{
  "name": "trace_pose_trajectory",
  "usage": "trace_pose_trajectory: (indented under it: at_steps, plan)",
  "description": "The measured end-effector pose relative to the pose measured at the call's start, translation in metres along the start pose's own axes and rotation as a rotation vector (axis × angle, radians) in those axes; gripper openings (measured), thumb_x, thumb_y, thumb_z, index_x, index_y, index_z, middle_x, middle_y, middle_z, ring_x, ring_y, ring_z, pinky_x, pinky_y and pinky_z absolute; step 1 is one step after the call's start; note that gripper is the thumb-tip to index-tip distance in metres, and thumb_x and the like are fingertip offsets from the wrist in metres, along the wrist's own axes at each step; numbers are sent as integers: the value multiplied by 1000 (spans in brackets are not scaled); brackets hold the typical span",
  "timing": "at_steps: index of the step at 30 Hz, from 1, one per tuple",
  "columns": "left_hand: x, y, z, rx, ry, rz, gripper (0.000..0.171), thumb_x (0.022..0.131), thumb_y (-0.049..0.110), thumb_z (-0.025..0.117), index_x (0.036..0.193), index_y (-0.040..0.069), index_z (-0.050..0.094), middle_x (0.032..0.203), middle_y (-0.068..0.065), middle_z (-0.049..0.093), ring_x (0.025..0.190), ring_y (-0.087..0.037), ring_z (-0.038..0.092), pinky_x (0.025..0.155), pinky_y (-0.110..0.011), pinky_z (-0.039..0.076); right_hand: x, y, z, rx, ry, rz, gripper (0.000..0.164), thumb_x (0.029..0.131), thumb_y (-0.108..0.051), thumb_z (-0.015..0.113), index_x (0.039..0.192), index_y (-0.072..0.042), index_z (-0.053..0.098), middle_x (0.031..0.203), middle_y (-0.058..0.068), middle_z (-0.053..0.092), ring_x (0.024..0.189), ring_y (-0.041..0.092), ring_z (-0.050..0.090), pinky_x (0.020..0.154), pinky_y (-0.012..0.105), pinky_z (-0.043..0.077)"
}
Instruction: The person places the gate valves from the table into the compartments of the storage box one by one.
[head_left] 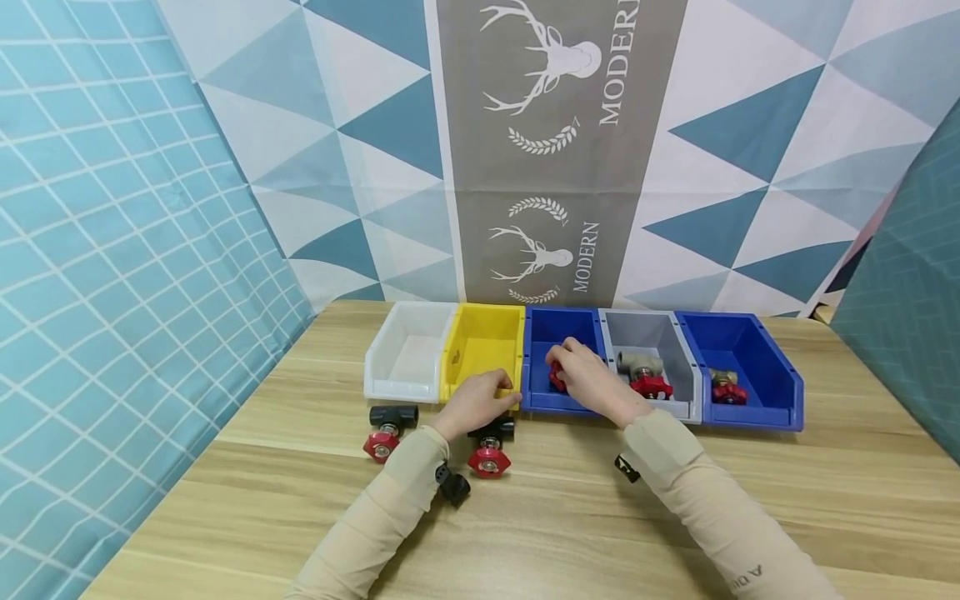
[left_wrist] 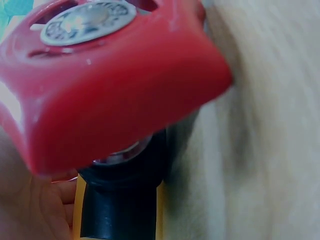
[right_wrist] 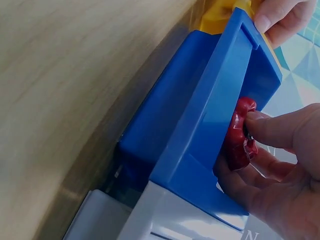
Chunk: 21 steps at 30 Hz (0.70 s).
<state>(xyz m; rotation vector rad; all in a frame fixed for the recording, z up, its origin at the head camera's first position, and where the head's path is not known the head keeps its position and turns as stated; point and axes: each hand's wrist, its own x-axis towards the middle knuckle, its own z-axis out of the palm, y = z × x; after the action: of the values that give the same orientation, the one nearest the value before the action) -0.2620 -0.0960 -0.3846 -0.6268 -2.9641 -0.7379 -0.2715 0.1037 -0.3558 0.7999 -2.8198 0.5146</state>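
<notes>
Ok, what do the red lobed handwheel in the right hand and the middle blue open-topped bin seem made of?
The red lobed handwheel looks glossy: plastic or painted metal; highlights fit either. The blue bin seems smooth, satin moulded plastic, judging by even colour and rounded corners.

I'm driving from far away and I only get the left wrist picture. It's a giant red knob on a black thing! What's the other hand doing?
Observer: The right hand is holding a red knob in the middle bin, a blue one.

Operator: Cool! Does my black thing have a twin on the table?

Observer: Yes, another black valve lies in front of the white bin.

Operator: And what's in the last bin on the right?

Observer: A brass-coloured valve with a red wheel on it.
</notes>
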Motion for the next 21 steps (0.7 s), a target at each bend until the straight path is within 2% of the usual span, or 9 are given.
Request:
trace_pose_trajectory:
  at_steps: [11,21]
  plan:
    - [0,0,1,-4,-17,-20,26,88,35,58,93,10,59,81,-1,61,69,-14,52,68,-27,45,1,-1,3,15,-10,27,23,87,-2,57,110,0,60,99,12,51,87,24,50,86,38,46]
    - [0,1,-1,9,-12,-19,26,88,35,58,94,10,59,81,-1,61,69,-14,52,67,-27,44,1,0,8,-16,-24,15,26,85,0,59,110,4,61,100,14,52,91,26,52,87,39,45]
